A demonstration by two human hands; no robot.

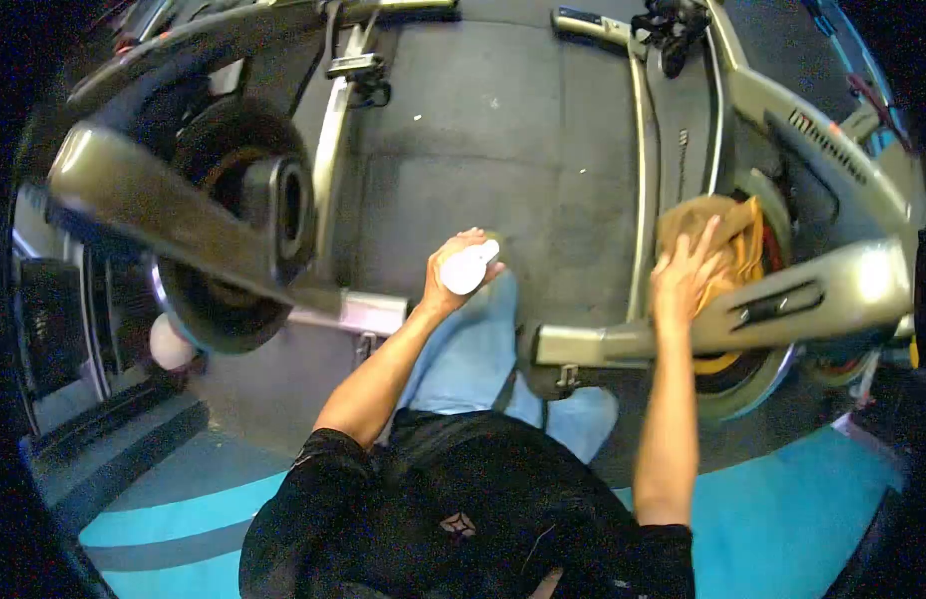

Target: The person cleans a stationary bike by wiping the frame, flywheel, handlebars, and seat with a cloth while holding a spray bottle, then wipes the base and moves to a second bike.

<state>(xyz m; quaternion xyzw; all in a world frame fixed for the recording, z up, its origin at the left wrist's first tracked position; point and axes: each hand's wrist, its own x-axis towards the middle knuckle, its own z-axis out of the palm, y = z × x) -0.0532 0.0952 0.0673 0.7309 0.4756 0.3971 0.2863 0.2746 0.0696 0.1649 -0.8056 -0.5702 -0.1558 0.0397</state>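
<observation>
My left hand (443, 282) is wrapped around a white spray bottle (465, 271), held in front of my legs and seen from above. Its small nozzle points away to the right. On the right, my right hand (689, 268) presses a brown and orange cloth (694, 215) against the wheel side of an exercise bike (832, 290), fingers spread over the fabric. Part of the cloth is hidden under the hand and behind the bike's frame.
A second exercise bike (154, 215) with a large dark wheel stands to my left. Between the bikes lies dark matting (473, 120) with small white specks. A pale ball (171, 341) sits at the far left. Blue flooring (782, 509) curves behind me.
</observation>
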